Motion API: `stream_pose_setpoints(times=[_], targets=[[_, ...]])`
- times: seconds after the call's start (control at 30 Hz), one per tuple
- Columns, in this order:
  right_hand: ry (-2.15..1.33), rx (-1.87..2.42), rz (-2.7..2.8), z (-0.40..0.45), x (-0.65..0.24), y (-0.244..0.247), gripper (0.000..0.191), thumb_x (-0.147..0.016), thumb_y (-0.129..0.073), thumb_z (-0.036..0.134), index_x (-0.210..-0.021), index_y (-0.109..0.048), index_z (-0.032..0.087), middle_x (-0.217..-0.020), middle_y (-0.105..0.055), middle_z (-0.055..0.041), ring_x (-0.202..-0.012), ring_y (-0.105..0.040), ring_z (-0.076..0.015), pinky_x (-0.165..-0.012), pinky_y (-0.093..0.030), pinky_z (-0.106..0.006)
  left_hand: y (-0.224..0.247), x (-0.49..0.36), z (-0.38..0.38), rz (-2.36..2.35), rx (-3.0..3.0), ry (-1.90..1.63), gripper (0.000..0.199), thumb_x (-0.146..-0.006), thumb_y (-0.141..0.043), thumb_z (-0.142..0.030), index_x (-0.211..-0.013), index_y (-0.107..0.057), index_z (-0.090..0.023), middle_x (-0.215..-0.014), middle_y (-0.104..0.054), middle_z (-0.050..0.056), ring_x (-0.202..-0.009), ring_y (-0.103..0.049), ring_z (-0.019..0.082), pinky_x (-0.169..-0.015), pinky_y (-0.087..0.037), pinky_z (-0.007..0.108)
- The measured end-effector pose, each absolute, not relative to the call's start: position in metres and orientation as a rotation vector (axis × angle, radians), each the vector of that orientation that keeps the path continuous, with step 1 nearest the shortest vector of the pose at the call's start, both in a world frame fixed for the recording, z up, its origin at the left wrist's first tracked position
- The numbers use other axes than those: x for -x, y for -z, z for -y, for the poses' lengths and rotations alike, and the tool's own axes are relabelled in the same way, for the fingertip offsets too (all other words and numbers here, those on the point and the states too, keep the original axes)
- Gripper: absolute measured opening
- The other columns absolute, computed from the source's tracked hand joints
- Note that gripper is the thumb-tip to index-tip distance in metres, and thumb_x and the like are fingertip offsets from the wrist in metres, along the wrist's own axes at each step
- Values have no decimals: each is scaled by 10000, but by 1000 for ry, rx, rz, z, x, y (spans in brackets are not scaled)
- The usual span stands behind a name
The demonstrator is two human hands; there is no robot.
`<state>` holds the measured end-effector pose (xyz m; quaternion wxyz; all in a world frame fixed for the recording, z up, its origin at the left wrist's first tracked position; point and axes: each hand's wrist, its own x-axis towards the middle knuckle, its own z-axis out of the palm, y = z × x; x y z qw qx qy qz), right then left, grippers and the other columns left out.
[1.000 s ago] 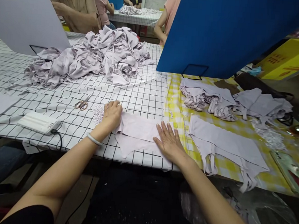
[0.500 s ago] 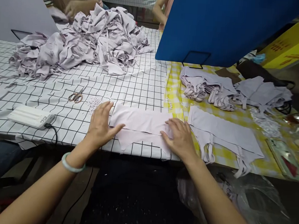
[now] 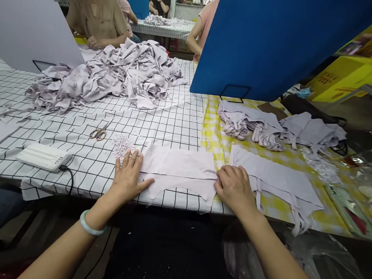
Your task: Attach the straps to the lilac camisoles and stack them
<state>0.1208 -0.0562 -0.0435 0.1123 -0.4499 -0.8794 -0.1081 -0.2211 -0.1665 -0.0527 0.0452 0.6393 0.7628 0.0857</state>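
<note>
A pale lilac garment piece [image 3: 178,162] lies flat before me, a seam across it and a scooped edge towards me. My left hand [image 3: 128,176] rests palm down at its left edge, fingers stretched out and thumb on the cloth. At the right edge, my right hand [image 3: 235,187] has its fingers curled together, pinching the cloth at the seam end. Just right of that hand lies a similar lilac strappy top [image 3: 282,174]. Beyond my left fingertips is a small heap of tiny scraps [image 3: 123,145], with scissors [image 3: 100,131] farther off.
A big heap of lilac garments [image 3: 136,72] lies at the back left. Stacked tops [image 3: 251,123] stand right, before a blue panel [image 3: 275,43]. A white power bank [image 3: 44,157] with a cable lies left, a phone [image 3: 353,210] far right. Another person [image 3: 102,19] sits across the table.
My right hand has slid right, from lying open on the cloth to pinching its right edge. My left hand has stayed at the left edge. The view has tilted up.
</note>
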Motion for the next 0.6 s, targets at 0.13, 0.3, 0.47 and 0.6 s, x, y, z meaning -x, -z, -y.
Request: stream_pose_setpoints(times=[0.13,0.3,0.47,0.6], targets=[[198,1415,2497,54,-125,47,344,-854,-435,139,-1118,-654,158,-1231,-667,-164,-1180,-576,-325,-1101,-359,-563,49,216,158,-2287,-2049,-274,836,-863,-567,-612,-1533,-290,-196,-1635,-263,175,-1531,-130,396,-1211,-116,643],[-129,1514,2523,40,-86,49,565,-998,-321,381,-1499,-406,136,-1589,-387,-138,-1488,-306,-286,-1191,-291,-493,50,202,123,-1991,-2219,-216,763,-957,-440,-576,-1568,-237,-169,-1657,-222,140,-1544,-130,324,-1239,-168,538],[-441,1545,2425,72,-111,45,530,-978,-391,461,-1383,-550,159,-1485,-524,-148,-1426,-410,-319,-1174,-310,-525,53,203,114,-1988,-2209,-229,769,-930,-510,-551,-1537,-314,-122,-1619,-286,206,-1519,-194,386,-1213,-133,644],[-1117,1656,1961,148,-147,59,410,-949,-469,533,-933,-723,211,-958,-751,-100,-931,-695,-271,-844,-553,-398,47,159,118,-1649,-2296,-786,481,-956,-502,-277,-1412,-487,-123,-1526,-447,206,-1430,-411,326,-1178,-313,589]])
